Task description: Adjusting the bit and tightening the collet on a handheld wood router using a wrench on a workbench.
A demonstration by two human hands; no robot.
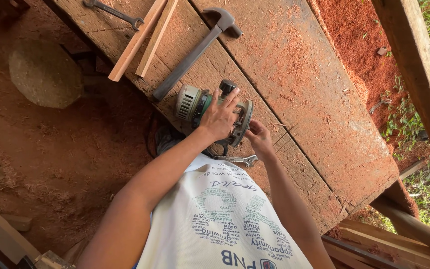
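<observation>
The tabletop (pixel 294 65), rough planks dusted with red sawdust, carried everything. Two wood strips (pixel 143 37) and a hammer (pixel 195 52) lay beyond my router (pixel 205 107), which rested on its side near the plank edge. My left hand (pixel 220 117) wrapped its green body, fingers closed around it. My right hand (pixel 260 138) pinched at its round base; what those fingers held, I couldn't tell. A wrench (pixel 237 160) lay just beside. The router could have rolled off the edge if my grip slackened.
</observation>
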